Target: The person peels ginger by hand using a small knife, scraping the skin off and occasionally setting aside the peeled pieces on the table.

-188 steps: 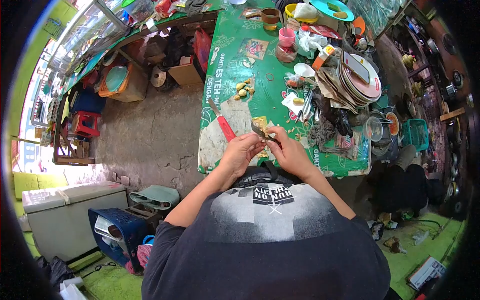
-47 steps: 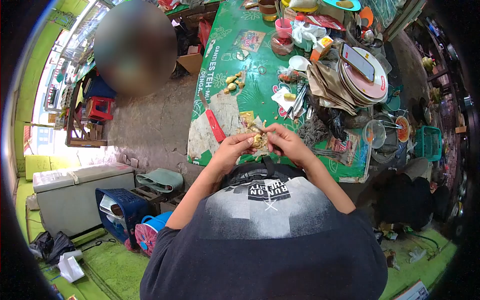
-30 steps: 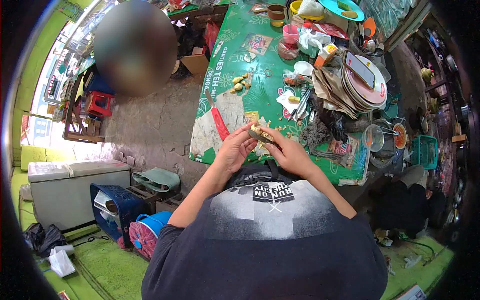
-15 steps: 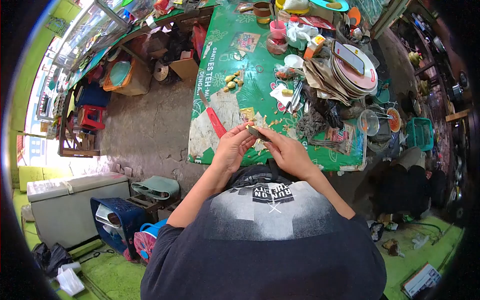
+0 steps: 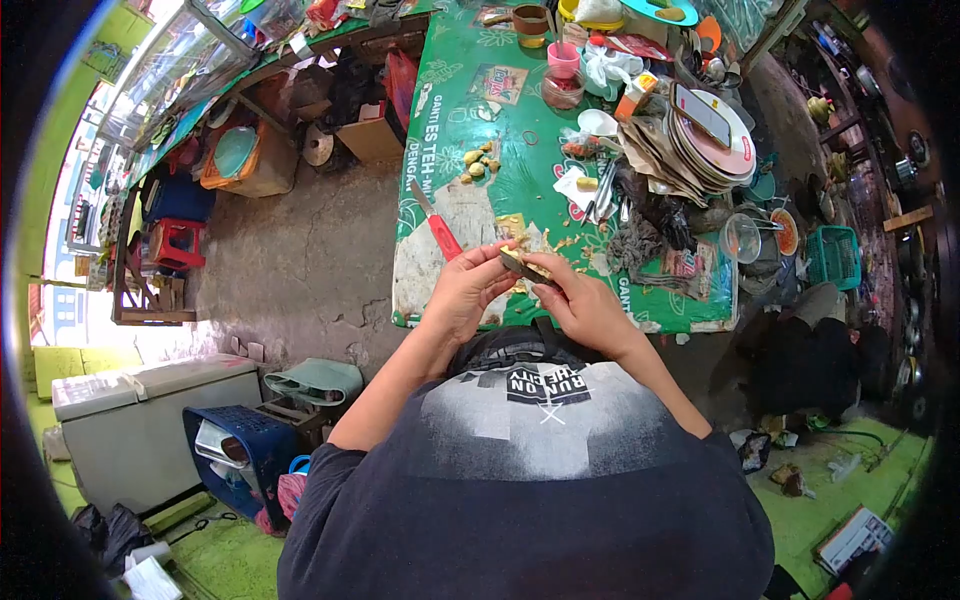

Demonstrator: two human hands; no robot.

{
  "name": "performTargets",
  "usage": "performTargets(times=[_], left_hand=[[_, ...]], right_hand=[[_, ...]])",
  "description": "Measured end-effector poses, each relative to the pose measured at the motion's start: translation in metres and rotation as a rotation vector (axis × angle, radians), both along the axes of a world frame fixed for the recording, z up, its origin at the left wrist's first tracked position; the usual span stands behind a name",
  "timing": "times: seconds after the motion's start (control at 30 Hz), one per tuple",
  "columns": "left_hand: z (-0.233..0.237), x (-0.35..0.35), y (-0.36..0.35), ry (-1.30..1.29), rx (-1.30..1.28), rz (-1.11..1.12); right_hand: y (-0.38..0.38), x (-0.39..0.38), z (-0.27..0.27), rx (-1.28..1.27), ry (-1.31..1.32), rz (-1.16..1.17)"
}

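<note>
My left hand (image 5: 468, 292) and my right hand (image 5: 588, 312) meet over the table's near edge, fingers closed. Between them lies a dark, narrow, flat object (image 5: 524, 267), its right part pinched by my right fingers. A small yellowish piece (image 5: 510, 251) shows at its left end, by my left fingertips; I cannot tell what kind it is. Just beyond my left hand, a red-handled knife (image 5: 445, 238) lies on the table, blade pointing away. Peelings (image 5: 565, 243) are scattered past my fingers. Farther back sits a small heap of yellowish peeled pieces (image 5: 480, 163).
The green-covered table (image 5: 480, 215) has a stack of plates with a phone (image 5: 702, 115) on top at its right. Brown paper sheets (image 5: 655, 160), a jar (image 5: 562, 92) and a crumpled dark cloth (image 5: 635, 243) stand or lie nearby. A white chest (image 5: 160, 420) is at left.
The view has shifted slightly, so the table and its things sit a little farther right. The dark object has tilted between my fingers, and my hands stay together.
</note>
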State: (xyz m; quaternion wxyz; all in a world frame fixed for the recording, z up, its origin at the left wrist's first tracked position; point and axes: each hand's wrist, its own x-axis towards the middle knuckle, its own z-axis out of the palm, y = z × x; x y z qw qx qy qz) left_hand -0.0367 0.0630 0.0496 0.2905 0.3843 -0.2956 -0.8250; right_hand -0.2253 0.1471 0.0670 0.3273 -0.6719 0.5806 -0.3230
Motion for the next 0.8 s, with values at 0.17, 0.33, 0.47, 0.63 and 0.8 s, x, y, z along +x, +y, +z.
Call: performTargets(times=[0.17, 0.33, 0.47, 0.63, 0.8], left_hand=[[0.004, 0.012, -0.006, -0.040, -0.014, -0.018], [0.010, 0.027, -0.017, -0.054, -0.068, -0.077], [0.005, 0.036, -0.027, -0.009, -0.103, -0.079], [-0.002, 0.039, -0.046, 0.022, -0.123, -0.151], [-0.001, 0.030, -0.056, -0.002, -0.134, -0.230]], right_hand=[[-0.005, 0.013, -0.003, -0.061, 0.025, -0.027], [-0.011, 0.027, -0.001, -0.055, 0.014, -0.015], [-0.020, 0.038, -0.005, -0.014, -0.034, -0.039], [-0.030, 0.044, -0.010, -0.132, -0.009, -0.095], [-0.036, 0.038, -0.012, -0.127, -0.003, -0.111]])
